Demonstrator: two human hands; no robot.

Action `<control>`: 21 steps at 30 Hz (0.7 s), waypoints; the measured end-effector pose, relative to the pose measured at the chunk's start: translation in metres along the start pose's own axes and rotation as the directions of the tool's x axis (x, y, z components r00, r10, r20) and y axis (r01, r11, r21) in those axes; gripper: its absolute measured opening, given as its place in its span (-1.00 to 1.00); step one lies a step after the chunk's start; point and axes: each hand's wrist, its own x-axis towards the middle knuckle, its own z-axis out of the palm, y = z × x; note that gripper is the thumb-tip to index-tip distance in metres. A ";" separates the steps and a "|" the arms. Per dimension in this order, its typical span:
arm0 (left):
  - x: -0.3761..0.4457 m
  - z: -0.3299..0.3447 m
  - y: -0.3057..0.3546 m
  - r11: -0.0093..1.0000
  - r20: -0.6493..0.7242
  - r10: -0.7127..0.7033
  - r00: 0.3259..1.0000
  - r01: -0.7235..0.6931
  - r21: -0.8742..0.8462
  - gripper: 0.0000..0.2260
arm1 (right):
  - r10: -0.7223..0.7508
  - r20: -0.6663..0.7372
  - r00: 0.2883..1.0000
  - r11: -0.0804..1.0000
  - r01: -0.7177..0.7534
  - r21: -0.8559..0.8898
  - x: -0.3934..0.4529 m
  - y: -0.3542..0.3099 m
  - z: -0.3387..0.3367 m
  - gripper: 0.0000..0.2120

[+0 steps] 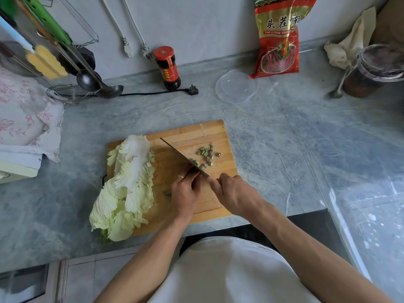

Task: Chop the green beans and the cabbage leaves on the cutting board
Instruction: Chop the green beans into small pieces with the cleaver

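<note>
Holding the knife (183, 157) handle in my right hand (235, 194), I have those fingers wrapped fully round it, the blade running away from my knuckles and up to the left across the cutting board (209, 132). My left hand (185, 193) sits just left of the right, fingers curled down and bunched against the near face of the blade; I judge they pin the uncut green beans, but the beans under them are hidden and I cannot tell how many remain. A ring shows on one left finger.

Beyond my fingertips, on the far side of the blade, lie the cut bean pieces (205, 155), short and fairly even. Left of my left hand the cabbage leaves (126, 184) lie whole, overhanging the board's near edge, untouched.

Finding: bean chopping is in hand, cabbage outstanding. Recommendation: keep left fingertips tucked behind the knuckles, let the blade ride the knuckles, feed beans forward in small steps, and clear cut pieces away from the blade.
</note>
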 end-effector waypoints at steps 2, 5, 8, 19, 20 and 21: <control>0.001 0.000 -0.001 1.000 -0.009 0.019 1.000 -0.019 -0.010 -0.86 | 0.001 -0.001 1.000 1.000 -0.001 0.026 0.006 -0.003 -0.001 -0.51; -0.002 -0.002 -0.005 0.999 -0.016 0.050 0.999 -0.050 0.015 -0.84 | 0.023 0.005 1.000 0.995 -0.023 0.092 0.008 -0.006 -0.008 -0.56; -0.007 -0.001 -0.007 0.994 -0.033 0.057 0.998 -0.054 0.093 -0.82 | 0.094 0.027 0.995 0.976 -0.098 0.196 0.008 -0.002 -0.015 -0.54; -0.005 -0.003 -0.002 0.998 -0.063 0.000 0.998 -0.004 -0.061 -0.81 | -0.001 -0.012 1.000 0.996 0.002 0.094 -0.006 0.005 -0.016 -0.46; -0.005 -0.003 -0.003 0.999 -0.061 0.003 0.998 -0.006 -0.051 -0.81 | -0.014 -0.004 1.000 0.996 0.014 0.084 -0.007 0.004 -0.015 -0.47; -0.005 -0.003 -0.002 0.999 -0.060 0.009 0.998 -0.011 -0.041 -0.82 | -0.031 -0.008 0.999 0.996 0.031 0.085 -0.008 0.004 -0.013 -0.47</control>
